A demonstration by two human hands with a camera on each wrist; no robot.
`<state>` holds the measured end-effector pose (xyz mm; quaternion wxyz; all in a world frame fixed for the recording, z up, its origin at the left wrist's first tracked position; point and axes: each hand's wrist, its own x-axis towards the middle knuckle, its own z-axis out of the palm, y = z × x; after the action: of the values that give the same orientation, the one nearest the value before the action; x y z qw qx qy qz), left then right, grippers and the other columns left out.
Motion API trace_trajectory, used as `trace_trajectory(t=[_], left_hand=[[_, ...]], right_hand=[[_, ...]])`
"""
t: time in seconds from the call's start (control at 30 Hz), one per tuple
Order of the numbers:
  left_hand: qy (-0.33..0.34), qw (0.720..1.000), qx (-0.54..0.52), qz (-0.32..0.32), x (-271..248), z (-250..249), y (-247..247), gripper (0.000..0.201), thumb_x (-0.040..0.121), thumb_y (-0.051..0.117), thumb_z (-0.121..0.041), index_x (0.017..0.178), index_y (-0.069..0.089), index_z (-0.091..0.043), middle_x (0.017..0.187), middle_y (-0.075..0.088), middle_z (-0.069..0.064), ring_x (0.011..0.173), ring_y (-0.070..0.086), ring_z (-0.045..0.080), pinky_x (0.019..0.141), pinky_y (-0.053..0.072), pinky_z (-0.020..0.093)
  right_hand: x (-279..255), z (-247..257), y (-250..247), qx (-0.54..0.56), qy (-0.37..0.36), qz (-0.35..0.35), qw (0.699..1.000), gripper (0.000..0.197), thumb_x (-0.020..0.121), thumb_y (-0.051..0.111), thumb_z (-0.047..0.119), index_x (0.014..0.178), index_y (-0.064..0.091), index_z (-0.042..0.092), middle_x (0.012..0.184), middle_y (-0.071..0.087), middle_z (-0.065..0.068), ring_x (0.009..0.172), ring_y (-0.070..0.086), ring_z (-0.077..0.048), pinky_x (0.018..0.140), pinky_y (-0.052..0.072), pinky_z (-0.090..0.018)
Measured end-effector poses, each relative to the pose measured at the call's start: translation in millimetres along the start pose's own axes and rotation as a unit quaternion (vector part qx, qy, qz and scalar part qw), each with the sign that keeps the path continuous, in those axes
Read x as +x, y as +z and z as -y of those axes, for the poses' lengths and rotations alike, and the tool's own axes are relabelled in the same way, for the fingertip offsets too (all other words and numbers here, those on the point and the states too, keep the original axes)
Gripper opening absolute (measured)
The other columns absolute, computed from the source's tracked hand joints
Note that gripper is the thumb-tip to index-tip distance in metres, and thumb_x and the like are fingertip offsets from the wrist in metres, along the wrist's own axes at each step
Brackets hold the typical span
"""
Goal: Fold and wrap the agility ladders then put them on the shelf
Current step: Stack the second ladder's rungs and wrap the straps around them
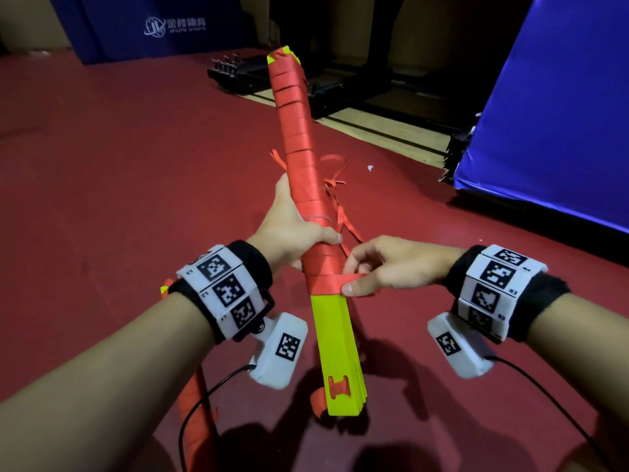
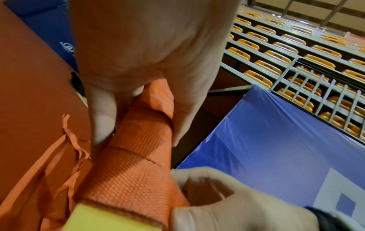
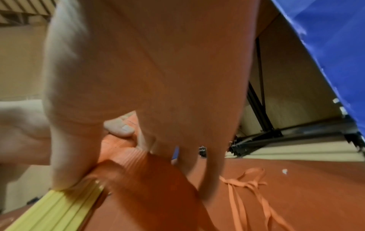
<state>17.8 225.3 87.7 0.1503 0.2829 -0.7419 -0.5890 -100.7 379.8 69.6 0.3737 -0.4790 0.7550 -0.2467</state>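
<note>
A bundle of yellow-green ladder rungs (image 1: 335, 349) is stacked into one long bar, wound along most of its length with red webbing strap (image 1: 296, 131). It is held above the floor, slanting away from me. My left hand (image 1: 292, 229) grips the wrapped middle of the bundle, thumb across the top. My right hand (image 1: 360, 277) pinches the red strap where the winding ends, just above the bare yellow part. In the left wrist view the fingers (image 2: 100, 118) curl round the webbing (image 2: 138, 156). Loose strap ends (image 3: 245, 184) lie on the floor beyond.
Dark red floor (image 1: 119, 172) lies all around. A big blue mat (image 1: 558, 107) stands at the right, another blue pad (image 1: 136, 25) at the back left. Black metal frames (image 1: 238, 73) sit on the floor ahead. A second red-wrapped bundle (image 1: 199, 420) lies under my left forearm.
</note>
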Motion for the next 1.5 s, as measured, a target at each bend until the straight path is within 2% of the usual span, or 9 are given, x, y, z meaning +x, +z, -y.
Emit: trace_trajectory(t=[0.1,0.27,0.37,0.5,0.63,0.83,1.1,1.27,1.5], left_hand=[[-0.013,0.998,-0.053,0.017,2,1,-3,0.091,0.074,0.085,0.004,0.129,0.039,-0.051,0.097,0.070,-0.005,0.083,0.073,0.015,0.053,0.062,0.043],[-0.022,0.992,-0.104,0.072,3,4,-7,0.078,0.078,0.081,0.002,0.132,0.052,-0.045,0.109,0.076,0.003,0.105,0.074,0.025,0.069,0.062,0.051],[-0.029,0.990,-0.108,0.086,3,3,-6,0.076,0.081,0.081,-0.004,0.136,0.049,-0.045,0.111,0.076,-0.001,0.106,0.074,0.025,0.072,0.062,0.050],[-0.010,0.999,-0.017,0.043,-6,8,5,0.092,0.073,0.093,-0.033,0.142,0.034,-0.048,0.110,0.070,-0.012,0.088,0.075,0.016,0.051,0.060,0.044],[0.022,0.999,0.045,0.007,-2,22,15,0.131,0.072,0.092,-0.018,0.157,-0.003,-0.047,0.100,0.066,0.005,0.075,0.074,0.030,0.048,0.060,0.056],[0.120,0.989,0.072,0.037,9,19,5,0.136,0.051,0.085,-0.019,0.161,0.007,-0.042,0.085,0.062,0.002,0.070,0.066,0.032,0.051,0.053,0.038],[0.049,0.998,0.026,0.013,2,6,1,0.064,0.065,0.079,0.009,0.103,0.056,-0.037,0.075,0.065,-0.006,0.061,0.064,0.015,0.045,0.058,0.041],[-0.003,1.000,0.015,-0.010,0,5,-1,0.073,0.074,0.085,-0.007,0.129,0.043,-0.032,0.101,0.068,-0.003,0.082,0.074,0.021,0.058,0.063,0.054],[-0.009,0.991,0.015,-0.136,-6,32,15,0.123,0.055,0.098,-0.037,0.143,0.013,-0.041,0.100,0.061,-0.007,0.088,0.072,0.029,0.068,0.062,0.058]], right_hand=[[1,3,4,0.040,0.019,0.057,0.997,0.040,0.072,0.079,0.048,0.092,0.069,0.015,0.080,0.061,0.002,0.078,0.055,-0.017,0.081,0.043,-0.038],[-4,4,-1,0.153,0.002,0.075,0.985,0.047,0.080,0.075,0.023,0.125,0.069,0.011,0.126,0.070,-0.019,0.120,0.064,-0.039,0.110,0.044,-0.051],[-6,4,-1,0.127,-0.024,0.059,0.990,0.016,0.082,0.081,0.023,0.094,0.075,0.015,0.091,0.069,-0.010,0.086,0.060,-0.020,0.087,0.048,-0.038],[-3,5,7,0.039,-0.010,0.002,0.999,0.043,0.083,0.084,0.021,0.065,0.045,0.018,0.063,0.040,-0.003,0.061,0.037,-0.018,0.059,0.032,-0.027],[5,3,16,-0.008,0.009,-0.022,1.000,0.035,0.079,0.088,0.024,0.068,0.055,0.020,0.059,0.049,0.002,0.059,0.044,-0.016,0.060,0.037,-0.028],[12,4,13,0.017,0.012,0.004,1.000,0.018,0.085,0.083,0.025,0.100,0.073,0.020,0.075,0.057,0.000,0.070,0.047,-0.016,0.070,0.038,-0.031],[8,8,16,0.032,-0.022,0.028,0.999,0.024,0.090,0.078,0.019,0.073,0.060,0.022,0.075,0.048,-0.010,0.071,0.039,-0.021,0.067,0.033,-0.032],[8,4,16,-0.021,-0.048,-0.040,0.998,0.039,0.086,0.082,0.029,0.074,0.056,0.002,0.068,0.061,-0.009,0.064,0.050,-0.013,0.066,0.042,-0.033],[13,8,33,-0.178,-0.031,-0.117,0.977,0.036,0.081,0.079,0.045,0.072,0.057,0.018,0.073,0.071,0.001,0.069,0.064,-0.019,0.074,0.053,-0.041]])
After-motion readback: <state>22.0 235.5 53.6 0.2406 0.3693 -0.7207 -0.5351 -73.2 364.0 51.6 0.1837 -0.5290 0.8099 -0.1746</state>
